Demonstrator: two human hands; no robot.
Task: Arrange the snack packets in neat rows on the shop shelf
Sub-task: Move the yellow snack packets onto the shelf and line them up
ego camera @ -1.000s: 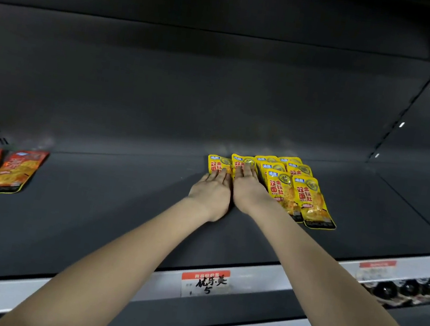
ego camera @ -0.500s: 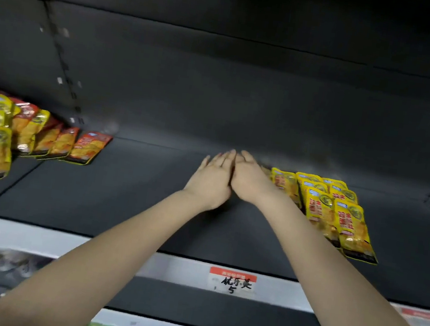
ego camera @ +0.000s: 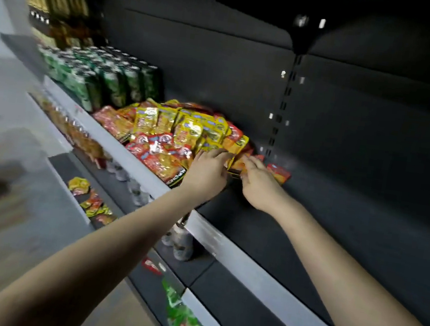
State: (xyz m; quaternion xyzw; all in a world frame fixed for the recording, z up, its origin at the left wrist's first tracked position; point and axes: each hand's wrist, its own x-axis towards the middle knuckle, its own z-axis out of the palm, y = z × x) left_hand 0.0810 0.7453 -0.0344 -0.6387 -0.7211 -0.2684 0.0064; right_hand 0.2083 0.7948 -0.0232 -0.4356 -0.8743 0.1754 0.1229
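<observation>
Reaching onto the shelf (ego camera: pixel 313 204) with both hands, I have my left hand (ego camera: pixel 207 171) at the right edge of the heap of snack packets (ego camera: pixel 173 135). Its fingers are fairly straight and rest on a yellow packet (ego camera: pixel 212 135). My right hand (ego camera: pixel 258 187) is just beside it, fingers bent onto an orange packet (ego camera: pixel 239 163) at the heap's edge; I cannot tell whether they grip it. 1 red packet (ego camera: pixel 278 173) lies flat just past my right hand. Green cans (ego camera: pixel 104 78) stand in rows left of the heap.
</observation>
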